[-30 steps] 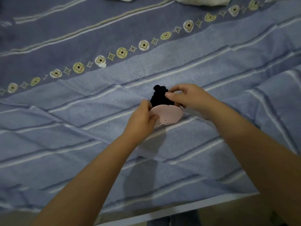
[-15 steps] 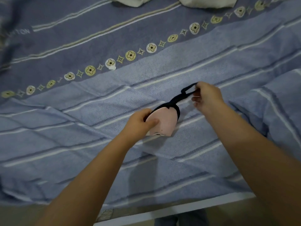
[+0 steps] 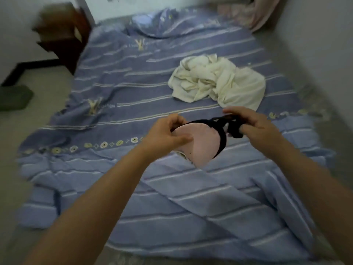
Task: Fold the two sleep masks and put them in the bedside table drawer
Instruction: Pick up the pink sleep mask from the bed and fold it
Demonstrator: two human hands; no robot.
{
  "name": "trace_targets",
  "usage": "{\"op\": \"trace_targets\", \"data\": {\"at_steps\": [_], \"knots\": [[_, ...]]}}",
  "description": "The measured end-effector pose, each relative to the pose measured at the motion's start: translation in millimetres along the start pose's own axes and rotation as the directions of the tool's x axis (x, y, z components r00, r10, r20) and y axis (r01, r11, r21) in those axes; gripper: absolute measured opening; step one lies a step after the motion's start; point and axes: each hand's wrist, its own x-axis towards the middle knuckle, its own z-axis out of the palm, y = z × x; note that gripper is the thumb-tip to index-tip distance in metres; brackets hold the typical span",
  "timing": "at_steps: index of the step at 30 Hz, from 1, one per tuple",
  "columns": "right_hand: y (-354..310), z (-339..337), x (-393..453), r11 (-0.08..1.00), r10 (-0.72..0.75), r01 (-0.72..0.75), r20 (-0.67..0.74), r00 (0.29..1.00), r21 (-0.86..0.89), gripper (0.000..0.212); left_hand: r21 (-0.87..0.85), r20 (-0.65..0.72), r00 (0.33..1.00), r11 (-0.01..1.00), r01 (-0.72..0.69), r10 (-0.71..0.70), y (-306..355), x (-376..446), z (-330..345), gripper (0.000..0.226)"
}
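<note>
A pink sleep mask [image 3: 205, 145] with black edging hangs folded in the air above the blue striped bed [image 3: 133, 88]. My left hand [image 3: 166, 134] pinches its upper left edge. My right hand [image 3: 250, 121] grips the bunched black strap [image 3: 229, 124] to the right of the mask. A dark wooden bedside table [image 3: 61, 33] stands blurred at the far left, beside the head of the bed. I see no second mask.
A crumpled cream cloth [image 3: 215, 81] lies on the bed beyond my hands. A blue pillow [image 3: 158, 23] sits at the head. A dark green thing [image 3: 14, 96] rests on the floor at left. A wall runs along the right.
The view has swung up from the bedcover to the whole bed and the bedside table. The mask is lifted higher, and my right hand has gathered the strap closer to it.
</note>
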Motion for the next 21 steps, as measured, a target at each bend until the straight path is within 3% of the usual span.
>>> {"op": "trace_targets", "data": {"at_steps": [3, 6, 7, 8, 10, 13, 16, 21], "knots": [[-61, -14, 0, 0.993, -0.112, 0.116, -0.114, 0.987, 0.035, 0.057, 0.009, -0.096, 0.99, 0.995, -0.102, 0.103, 52, -13, -24, 0.029], [-118, -19, -3, 0.987, -0.142, 0.148, -0.092, 0.986, 0.063, 0.035, -0.055, -0.174, 0.969, 0.98, -0.189, 0.177, 92, -29, -39, 0.025], [-132, -18, -5, 0.975, -0.217, 0.213, -0.066, 0.974, -0.055, 0.022, -0.076, -0.178, 0.965, 0.975, -0.21, 0.194, 104, -35, -43, 0.025], [-143, -17, -7, 0.944, -0.274, 0.262, -0.037, 0.961, -0.2, 0.023, -0.092, -0.166, 0.963, 0.969, -0.228, 0.211, 115, -40, -45, 0.027], [-162, -14, -10, 0.854, -0.344, 0.3, -0.029, 0.939, -0.425, 0.038, -0.122, -0.151, 0.962, 0.961, -0.248, 0.229, 134, -51, -47, 0.031], [-191, -7, -14, 0.763, -0.443, 0.343, -0.058, 0.894, -0.548, 0.031, -0.105, -0.187, 0.961, 0.969, -0.223, 0.201, 158, -62, -51, 0.022], [-213, -7, -14, 0.771, -0.481, 0.371, -0.093, 0.872, -0.517, 0.029, -0.017, -0.155, 0.972, 0.983, -0.183, 0.179, 175, -66, -58, 0.008], [-228, -16, -11, 0.894, -0.389, 0.35, -0.101, 0.916, -0.279, 0.014, 0.134, -0.235, 0.953, 0.977, -0.165, 0.193, 189, -63, -73, 0.019]]}}
